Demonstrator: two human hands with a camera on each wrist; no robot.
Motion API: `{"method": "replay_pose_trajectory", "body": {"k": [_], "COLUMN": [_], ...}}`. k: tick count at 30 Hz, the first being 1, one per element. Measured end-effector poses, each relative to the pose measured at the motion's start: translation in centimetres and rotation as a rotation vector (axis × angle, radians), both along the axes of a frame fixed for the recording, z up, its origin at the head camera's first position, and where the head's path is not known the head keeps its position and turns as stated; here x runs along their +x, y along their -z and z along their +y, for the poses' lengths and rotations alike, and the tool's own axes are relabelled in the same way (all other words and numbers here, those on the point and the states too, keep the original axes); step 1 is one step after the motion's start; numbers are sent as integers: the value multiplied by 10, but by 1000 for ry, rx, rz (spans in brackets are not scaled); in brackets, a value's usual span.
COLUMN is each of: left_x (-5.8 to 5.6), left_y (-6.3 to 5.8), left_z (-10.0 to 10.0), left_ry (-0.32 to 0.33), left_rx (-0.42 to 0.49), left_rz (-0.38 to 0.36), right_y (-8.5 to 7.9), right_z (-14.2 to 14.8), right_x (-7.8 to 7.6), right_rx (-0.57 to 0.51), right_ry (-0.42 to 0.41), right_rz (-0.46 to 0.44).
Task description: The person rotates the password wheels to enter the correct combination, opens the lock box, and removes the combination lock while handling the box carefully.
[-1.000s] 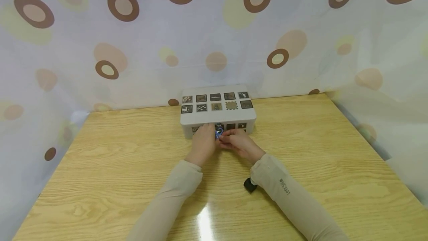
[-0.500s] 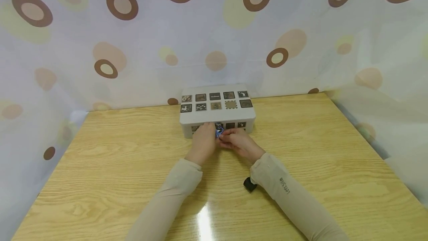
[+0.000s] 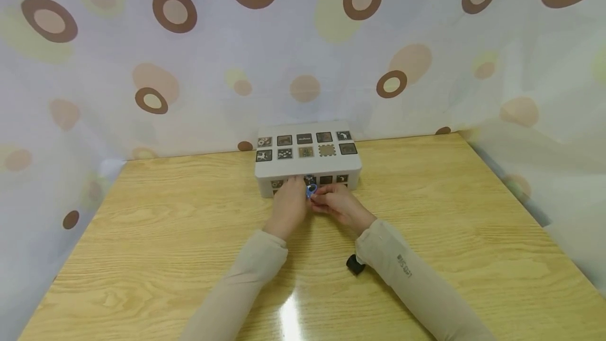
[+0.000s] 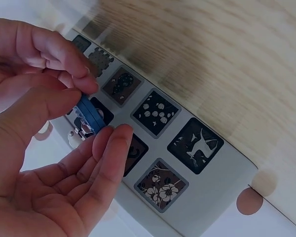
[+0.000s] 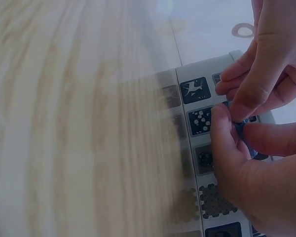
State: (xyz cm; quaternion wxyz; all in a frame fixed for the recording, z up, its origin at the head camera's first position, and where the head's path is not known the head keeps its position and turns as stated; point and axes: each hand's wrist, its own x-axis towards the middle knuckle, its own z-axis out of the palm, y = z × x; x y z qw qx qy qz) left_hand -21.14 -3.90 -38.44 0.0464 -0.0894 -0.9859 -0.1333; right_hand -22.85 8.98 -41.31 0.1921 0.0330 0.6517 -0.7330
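At the front face of a white box [image 3: 307,165] printed with small square pictures, both hands meet around a small blue object [image 3: 311,190] with a ring-like outline. The left wrist view shows its thick, layered blue edge [image 4: 92,116]; its kind is not clear. My left hand [image 3: 290,205] pinches it between thumb and fingertips from the left. My right hand [image 3: 342,204] pinches it from the right, thumb and index finger [image 5: 222,121] on either side. Small silvery metal [image 4: 80,131] shows beside it. Fingers hide much of the object.
The box stands at the back of a wood-grain table [image 3: 189,236], close to a curtain [image 3: 203,67] with circle patterns. A small black item [image 3: 355,264] lies at the right sleeve. Light glares on the table's front part.
The blue object has turned slightly and sits a little lower between the fingers, its ring shape facing differently. Both hands stay at the box front; the head view has shifted slightly.
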Motion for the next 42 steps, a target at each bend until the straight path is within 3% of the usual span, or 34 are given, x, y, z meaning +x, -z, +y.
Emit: {"method": "replay_pose_trajectory", "body": {"k": [8, 18, 26, 42], "left_x": [1, 5, 9, 17], "left_y": [4, 6, 5, 5], "left_z": [2, 1, 3, 10], "left_ry": [-49, -8, -18, 47], "left_rx": [-26, 17, 61, 73], "left_rz": [11, 35, 37, 57], "right_y": [0, 1, 1, -2], "right_z": [-1, 1, 5, 17], "right_x": [4, 6, 9, 12], "right_rx": [-9, 22, 30, 33], "right_ry": [13, 38, 49, 10], "right_rz": [2, 2, 0, 16]}}
